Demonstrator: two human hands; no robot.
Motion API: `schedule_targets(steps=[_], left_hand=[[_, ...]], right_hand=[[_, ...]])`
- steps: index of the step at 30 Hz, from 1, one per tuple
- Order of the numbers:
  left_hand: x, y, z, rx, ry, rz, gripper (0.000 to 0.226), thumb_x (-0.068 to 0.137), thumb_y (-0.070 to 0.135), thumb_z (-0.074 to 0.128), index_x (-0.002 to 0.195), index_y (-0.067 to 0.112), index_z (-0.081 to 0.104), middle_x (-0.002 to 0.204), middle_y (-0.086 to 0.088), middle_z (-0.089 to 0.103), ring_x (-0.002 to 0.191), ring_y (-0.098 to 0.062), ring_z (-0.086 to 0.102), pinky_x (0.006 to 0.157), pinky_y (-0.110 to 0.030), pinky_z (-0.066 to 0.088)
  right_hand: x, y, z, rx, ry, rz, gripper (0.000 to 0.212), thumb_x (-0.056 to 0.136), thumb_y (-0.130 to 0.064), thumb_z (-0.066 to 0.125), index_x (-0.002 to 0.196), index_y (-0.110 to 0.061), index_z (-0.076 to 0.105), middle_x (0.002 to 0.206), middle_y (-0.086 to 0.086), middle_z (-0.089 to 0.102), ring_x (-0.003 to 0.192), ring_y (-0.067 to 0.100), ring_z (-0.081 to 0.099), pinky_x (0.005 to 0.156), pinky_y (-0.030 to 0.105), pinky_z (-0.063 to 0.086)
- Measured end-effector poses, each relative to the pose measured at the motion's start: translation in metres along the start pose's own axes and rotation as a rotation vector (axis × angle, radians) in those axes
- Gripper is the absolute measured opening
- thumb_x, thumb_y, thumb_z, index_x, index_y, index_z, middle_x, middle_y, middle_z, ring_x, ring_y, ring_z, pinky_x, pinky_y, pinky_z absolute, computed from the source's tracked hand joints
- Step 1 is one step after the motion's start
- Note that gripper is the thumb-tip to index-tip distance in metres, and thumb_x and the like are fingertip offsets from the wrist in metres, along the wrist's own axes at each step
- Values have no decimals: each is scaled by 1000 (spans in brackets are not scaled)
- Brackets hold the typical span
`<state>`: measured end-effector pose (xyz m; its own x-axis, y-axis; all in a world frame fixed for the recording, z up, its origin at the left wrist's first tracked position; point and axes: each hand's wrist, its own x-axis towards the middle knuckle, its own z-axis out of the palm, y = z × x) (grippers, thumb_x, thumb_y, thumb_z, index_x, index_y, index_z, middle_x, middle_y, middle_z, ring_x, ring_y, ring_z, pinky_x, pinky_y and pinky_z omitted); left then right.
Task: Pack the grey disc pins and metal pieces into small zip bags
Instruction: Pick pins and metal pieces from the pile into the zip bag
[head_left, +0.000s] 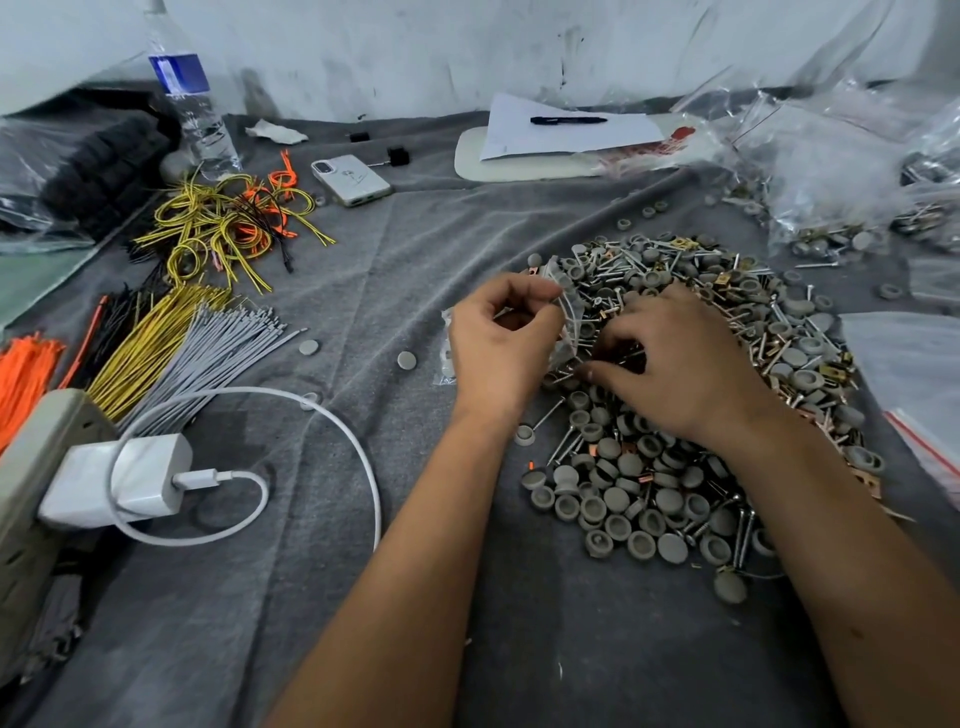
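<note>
A small zip bag (563, 317) is pinched at its mouth by the left hand (501, 340), fingers and thumb curled round the clear plastic, at the left edge of the pile; the right hand (675, 364) is laid over the pile of grey disc pins and metal pieces (675, 395), its fingers curled down among them, though whether anything is actually pinched cannot be told, since the fingertips are hidden in the heap; the pile is spread wide on the grey cloth (415, 249) at centre right, with a few stray discs lying apart to its left; filled bags (852, 208) are seen heaped at the far right, and empty bags (914, 374) are lying at the right edge; from this it is judged that some packing is done, yet most is left, the heap being large; the bag in hand appears partly filled at best
</note>
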<state>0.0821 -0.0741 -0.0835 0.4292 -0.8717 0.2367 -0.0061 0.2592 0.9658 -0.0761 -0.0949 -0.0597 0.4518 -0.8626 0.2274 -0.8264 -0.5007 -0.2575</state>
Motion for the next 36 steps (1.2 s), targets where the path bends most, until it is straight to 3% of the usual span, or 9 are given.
schedule_targets(steps=[3, 6, 9, 11, 15, 20, 24, 29, 36], left_hand=[[0, 1, 1, 3, -6, -4, 27, 84, -9, 63, 85, 15, 74, 78, 0, 70, 65, -12, 62, 61, -26, 53], [0, 1, 0, 7, -20, -10, 27, 84, -11, 63, 87, 13, 74, 77, -1, 68, 66, -12, 61, 61, -26, 52], [-2, 1, 0, 13, -52, 5, 23, 85, -11, 63, 91, 9, 73, 74, 1, 64, 65, -13, 61, 59, -25, 51], [-4, 3, 1, 16, -80, 31, 24, 85, -13, 61, 92, 6, 72, 73, 1, 63, 60, -8, 59, 55, -20, 49], [-6, 5, 4, 81, -119, 87, 25, 82, -14, 62, 92, 7, 72, 71, -2, 62, 56, -8, 57, 52, -19, 46], [-6, 6, 4, 102, -136, 117, 25, 82, -14, 62, 93, 6, 72, 71, -6, 63, 61, -14, 58, 57, -25, 49], [-5, 5, 4, 71, -112, 92, 23, 83, -15, 61, 92, 4, 71, 68, 0, 62, 57, -9, 58, 55, -21, 48], [-3, 5, 3, 39, -72, 60, 23, 84, -15, 60, 93, 3, 72, 71, 3, 62, 58, -5, 57, 54, -17, 46], [-4, 6, 2, 117, -67, 101, 24, 81, -13, 63, 91, 7, 73, 74, -1, 66, 60, -6, 59, 54, -16, 45]], right_hand=[[1, -1, -4, 23, -33, 3, 20, 88, -52, 69, 81, -35, 60, 91, -10, 52, 104, 19, 45, 96, 47, 42], [2, -1, 0, 81, 8, -15, 17, 91, -46, 66, 85, -33, 58, 93, -13, 53, 106, 16, 47, 99, 48, 40], [0, 0, 2, 325, 242, 16, 13, 96, -36, 64, 95, -23, 63, 85, -15, 55, 84, 5, 58, 79, 29, 51], [1, 1, 0, 448, 387, 59, 12, 98, -29, 66, 98, -17, 65, 82, -14, 61, 77, 0, 61, 66, 18, 49], [0, -1, 1, 460, 415, -35, 7, 95, -19, 72, 97, -13, 70, 82, -8, 67, 76, 3, 64, 67, 12, 49], [2, -1, 3, 336, 355, -178, 11, 90, -7, 76, 100, -7, 76, 95, 3, 73, 87, 15, 67, 82, 30, 56], [0, 2, 1, 398, 365, -221, 21, 90, 0, 73, 107, -11, 80, 102, -2, 75, 94, 11, 69, 87, 24, 54], [1, 4, 1, 337, 328, -289, 25, 87, 3, 73, 108, -9, 79, 106, 2, 76, 102, 20, 66, 96, 39, 52], [3, 6, 5, 294, 333, -284, 21, 90, -1, 71, 108, -7, 79, 105, 3, 77, 102, 23, 63, 93, 39, 50]])
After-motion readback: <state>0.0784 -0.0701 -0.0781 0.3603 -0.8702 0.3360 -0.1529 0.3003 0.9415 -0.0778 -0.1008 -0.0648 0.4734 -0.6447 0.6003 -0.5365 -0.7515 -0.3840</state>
